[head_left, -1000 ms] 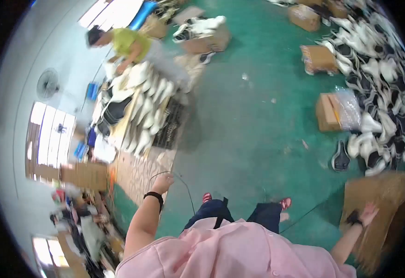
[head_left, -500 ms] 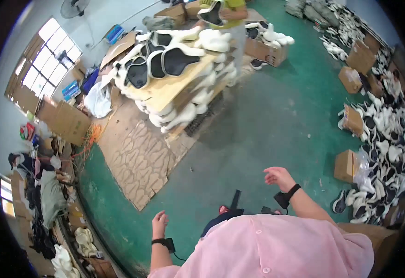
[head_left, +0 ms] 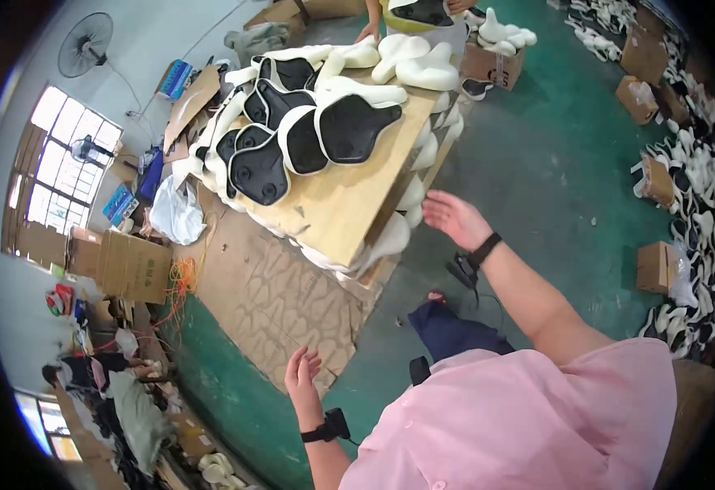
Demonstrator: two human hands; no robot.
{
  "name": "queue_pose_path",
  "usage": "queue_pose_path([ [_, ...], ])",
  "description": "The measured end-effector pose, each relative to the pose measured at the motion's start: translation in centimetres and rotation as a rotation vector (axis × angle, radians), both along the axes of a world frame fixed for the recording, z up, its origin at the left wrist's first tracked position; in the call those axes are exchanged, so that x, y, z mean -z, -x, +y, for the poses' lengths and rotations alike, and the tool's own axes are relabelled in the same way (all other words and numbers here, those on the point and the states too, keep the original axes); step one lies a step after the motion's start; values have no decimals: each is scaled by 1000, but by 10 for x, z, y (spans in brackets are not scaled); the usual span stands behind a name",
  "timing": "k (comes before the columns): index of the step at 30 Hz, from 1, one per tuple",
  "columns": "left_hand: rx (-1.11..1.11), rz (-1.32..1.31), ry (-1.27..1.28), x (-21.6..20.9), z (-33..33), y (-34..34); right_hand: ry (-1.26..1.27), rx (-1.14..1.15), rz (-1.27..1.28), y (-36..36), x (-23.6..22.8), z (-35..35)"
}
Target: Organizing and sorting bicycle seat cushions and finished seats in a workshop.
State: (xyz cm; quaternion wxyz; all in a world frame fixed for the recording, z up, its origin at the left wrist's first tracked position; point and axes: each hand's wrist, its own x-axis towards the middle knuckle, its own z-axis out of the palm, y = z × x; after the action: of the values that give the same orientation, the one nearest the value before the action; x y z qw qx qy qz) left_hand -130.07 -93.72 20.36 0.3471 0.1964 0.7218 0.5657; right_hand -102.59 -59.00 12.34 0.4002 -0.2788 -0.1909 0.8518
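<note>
Both of my hands are held out before me with nothing in them. My right hand point(head_left: 455, 220) has its fingers stretched out, close to the right edge of a stack, though apart from it. My left hand point(head_left: 303, 376) hangs over a flattened cardboard sheet point(head_left: 292, 302), its fingers loosely raised and parted. The stack is topped by a wooden board point(head_left: 325, 233) bearing several white, saddle-shaped foam pads, some upright. Others show black undersides, such as one black-backed pad point(head_left: 356, 131) near the right. More white pads point(head_left: 390, 241) bulge out beneath the board.
Behind the stack stands another person point(head_left: 423, 20) holding a black-backed pad. A heap of white and black pads point(head_left: 697, 220) lines the right side, with cardboard boxes point(head_left: 654, 267) beside it. At lower left someone in a dark top point(head_left: 104, 367) is by cluttered goods. Orange cord point(head_left: 180, 282) lies on the left.
I have come closer to the stack, which looms larger. My right hand has reached forward to its side. The other person's free hand is now on the stack's far edge.
</note>
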Motion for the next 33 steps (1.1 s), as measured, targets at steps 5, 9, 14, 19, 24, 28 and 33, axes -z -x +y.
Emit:
queue_pose_path([
  [5, 206, 223, -7, -54, 147, 45, 26, 229, -45, 89, 7, 115],
  [9, 332, 275, -95, -73, 253, 86, 122, 206, -216, 127, 35, 174],
  [14, 497, 408, -374, -82, 367, 148, 137, 302, -170, 163, 13, 187],
  [19, 894, 499, -372, -60, 481, 212, -11, 231, -183, 183, -13, 168],
  [24, 1077, 568, -322, -42, 474, 197, -89, 685, -94, 182, -61, 101],
  [28, 1163, 396, -335, -45, 465, 198, -155, 682, -210, 157, -53, 48],
  [33, 1139, 64, -401, -29, 484, 184, -334, 710, -340, 172, -89, 31],
])
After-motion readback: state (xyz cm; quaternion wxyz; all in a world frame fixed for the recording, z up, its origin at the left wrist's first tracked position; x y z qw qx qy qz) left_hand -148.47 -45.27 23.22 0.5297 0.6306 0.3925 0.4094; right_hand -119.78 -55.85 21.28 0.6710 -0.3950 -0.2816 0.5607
